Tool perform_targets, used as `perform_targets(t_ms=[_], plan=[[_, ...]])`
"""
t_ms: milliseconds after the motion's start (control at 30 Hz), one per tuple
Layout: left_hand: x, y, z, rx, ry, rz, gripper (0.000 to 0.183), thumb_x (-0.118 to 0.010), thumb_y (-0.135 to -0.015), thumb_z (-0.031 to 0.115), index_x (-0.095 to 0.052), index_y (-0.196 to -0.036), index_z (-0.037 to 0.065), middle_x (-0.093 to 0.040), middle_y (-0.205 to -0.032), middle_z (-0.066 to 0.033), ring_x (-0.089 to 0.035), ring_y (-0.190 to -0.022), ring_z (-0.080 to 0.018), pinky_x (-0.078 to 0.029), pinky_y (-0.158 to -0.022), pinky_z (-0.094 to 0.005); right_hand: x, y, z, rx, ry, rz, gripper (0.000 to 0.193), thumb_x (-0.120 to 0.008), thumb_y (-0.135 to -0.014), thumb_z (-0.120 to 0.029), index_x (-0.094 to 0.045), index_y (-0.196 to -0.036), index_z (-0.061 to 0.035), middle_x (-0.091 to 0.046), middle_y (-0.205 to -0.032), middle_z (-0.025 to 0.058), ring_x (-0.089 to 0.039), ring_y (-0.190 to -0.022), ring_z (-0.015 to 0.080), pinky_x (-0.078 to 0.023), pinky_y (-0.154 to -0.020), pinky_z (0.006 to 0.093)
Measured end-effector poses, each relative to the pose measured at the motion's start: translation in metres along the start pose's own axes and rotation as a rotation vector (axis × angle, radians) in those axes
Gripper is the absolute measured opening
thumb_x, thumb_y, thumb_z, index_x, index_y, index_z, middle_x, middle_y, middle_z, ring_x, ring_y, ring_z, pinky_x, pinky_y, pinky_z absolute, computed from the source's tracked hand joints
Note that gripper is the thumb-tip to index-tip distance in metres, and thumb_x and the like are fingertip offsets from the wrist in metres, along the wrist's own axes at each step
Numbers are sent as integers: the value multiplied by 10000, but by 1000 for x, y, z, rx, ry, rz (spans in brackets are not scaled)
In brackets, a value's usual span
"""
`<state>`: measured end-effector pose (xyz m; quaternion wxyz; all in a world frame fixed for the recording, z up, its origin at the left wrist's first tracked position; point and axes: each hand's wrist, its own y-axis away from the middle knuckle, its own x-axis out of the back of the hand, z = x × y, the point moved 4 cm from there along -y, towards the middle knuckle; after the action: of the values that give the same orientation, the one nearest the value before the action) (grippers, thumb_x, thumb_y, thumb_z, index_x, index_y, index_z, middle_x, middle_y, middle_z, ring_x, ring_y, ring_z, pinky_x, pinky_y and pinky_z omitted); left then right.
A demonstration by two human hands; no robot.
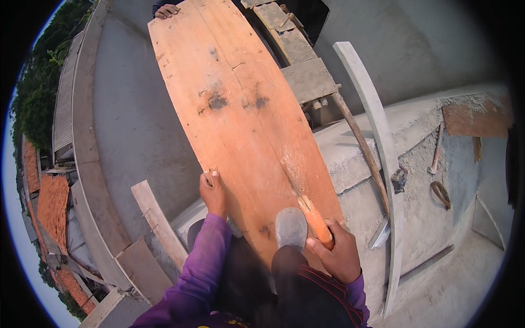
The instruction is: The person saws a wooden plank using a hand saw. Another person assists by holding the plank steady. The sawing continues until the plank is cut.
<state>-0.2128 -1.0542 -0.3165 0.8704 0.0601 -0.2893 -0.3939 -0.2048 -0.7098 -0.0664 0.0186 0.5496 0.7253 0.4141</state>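
Observation:
A long orange-brown plywood board (pixel 229 126) stretches away from me, with dark stains and nail holes on its face. My left hand (pixel 214 194) is closed on its left edge, thumb on top. At the near right, my right hand (pixel 340 254) wraps round the end of an orange handle on a handsaw (pixel 317 221). The saw's narrow blade lies along a line in the wood, with pale sawdust beside it. A grey shoe (pixel 291 227) on my foot presses on the board just left of the handle. Another person's hand (pixel 167 11) rests on the far left corner.
Right of the board stand a long pale plank (pixel 377 120) and a wooden pole (pixel 358 136). A hammer (pixel 436 150) lies on the rough concrete ledge. Scaffold planks (pixel 306 76) sit at the far right. A wooden strip (pixel 158 221) and a low wall (pixel 87 126) are at left.

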Motion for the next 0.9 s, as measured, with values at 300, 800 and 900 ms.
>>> perform_targets(t_ms=[300, 800, 900], plan=[[-9, 2, 13, -18, 83, 34, 261, -644, -1102, 274, -625, -1087, 14, -627, -985, -28, -537, -928, -126, -483, -863, -324, 12, -23, -8, 44, -24, -71, 495, -872, -883, -314, -655, -1189, 8, -735, -915, 232, -758, -868, 424, -577, -758, 448], [-9, 0, 1, -53, 86, 36, 284, -646, -1107, 301, -647, -1107, 18, -625, -980, -3, -539, -927, -112, -479, -862, -309, 13, -29, -6, 73, -33, -96, 527, -888, -868, -355, -658, -1176, 5, -741, -905, 225, -763, -845, 421, -587, -741, 457], [-10, 2, 6, -34, 91, 53, 273, -643, -1108, 289, -647, -1105, 16, -630, -984, -7, -542, -930, -114, -481, -873, -310, 13, -29, -7, 85, -36, -94, 519, -889, -869, -353, -656, -1166, 3, -737, -900, 223, -760, -843, 424, -584, -738, 458]])
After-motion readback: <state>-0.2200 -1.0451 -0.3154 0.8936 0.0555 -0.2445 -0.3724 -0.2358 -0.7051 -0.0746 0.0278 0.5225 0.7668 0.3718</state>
